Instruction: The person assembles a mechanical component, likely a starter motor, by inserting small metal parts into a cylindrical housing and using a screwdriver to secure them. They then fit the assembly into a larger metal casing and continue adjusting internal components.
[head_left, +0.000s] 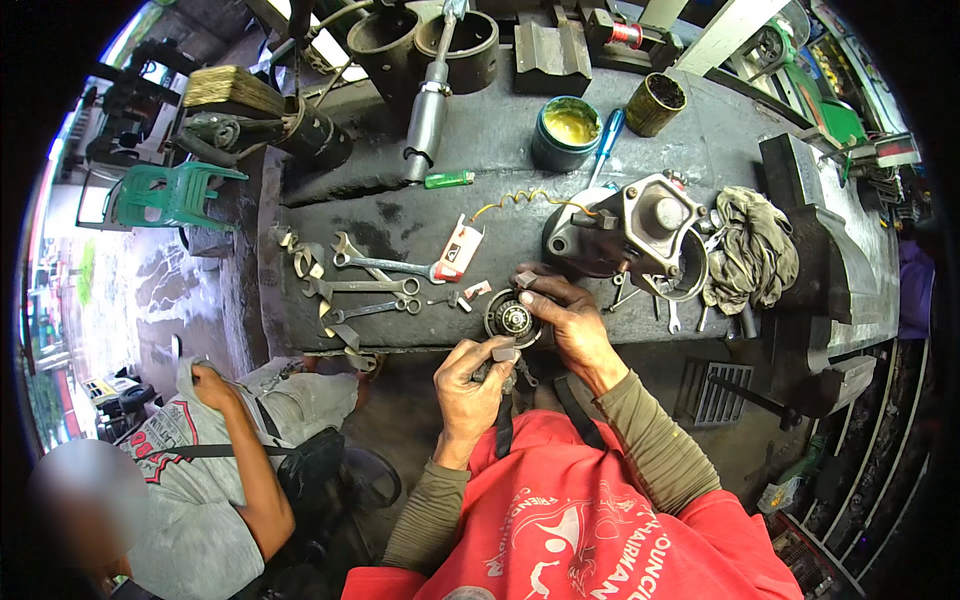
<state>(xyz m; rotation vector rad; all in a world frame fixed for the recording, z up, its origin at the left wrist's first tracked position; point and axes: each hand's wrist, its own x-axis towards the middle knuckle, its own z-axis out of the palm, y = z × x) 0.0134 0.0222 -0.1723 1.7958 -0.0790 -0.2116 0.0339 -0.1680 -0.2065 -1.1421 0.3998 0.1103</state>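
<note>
My left hand is closed at the bench's front edge, pinching a small grey rectangular piece between thumb and fingers. A round metal part with a bearing-like centre sits just beyond it. My right hand reaches over the right side of that part, touching or nearly touching it. Another small grey flat piece is pinched in its fingers. Left of the hands lie a torn red-and-white packet, small scraps and several open-ended wrenches.
A grey motor-like housing stands to the right, beside a crumpled rag. Farther back are a grease tub, a blue-handled screwdriver, a rusty can and a green lighter. Another person sits at the left.
</note>
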